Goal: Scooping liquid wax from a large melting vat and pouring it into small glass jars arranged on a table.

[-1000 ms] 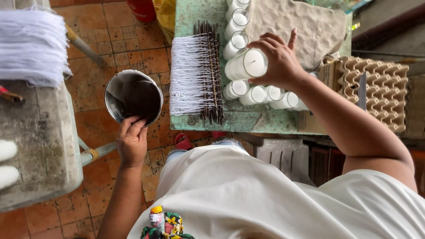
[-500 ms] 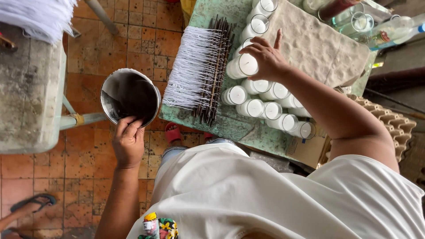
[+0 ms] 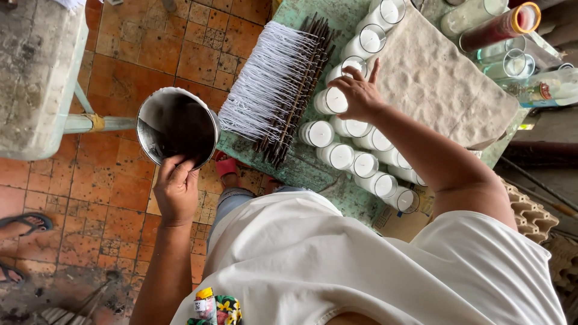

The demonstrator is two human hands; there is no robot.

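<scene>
While the view had swung since a second before, both grips looked unchanged:
Foot: a sandalled foot point(image 3: 24, 224) stood on the orange tiled floor point(image 3: 108, 198)
Left hand: the left hand point(image 3: 176, 191) stayed curled, pinching the near rim of the round grey metal pot point(image 3: 176, 125), held over that floor
Wicks: white strings on dark sticks point(image 3: 278, 84) lay on the green table point(image 3: 313, 174)
Right hand: the right hand point(image 3: 356, 93) stayed wrapped around a white wax-filled glass candle point(image 3: 332, 101), forefinger raised, above the row of filled jars point(image 3: 361, 162)
</scene>
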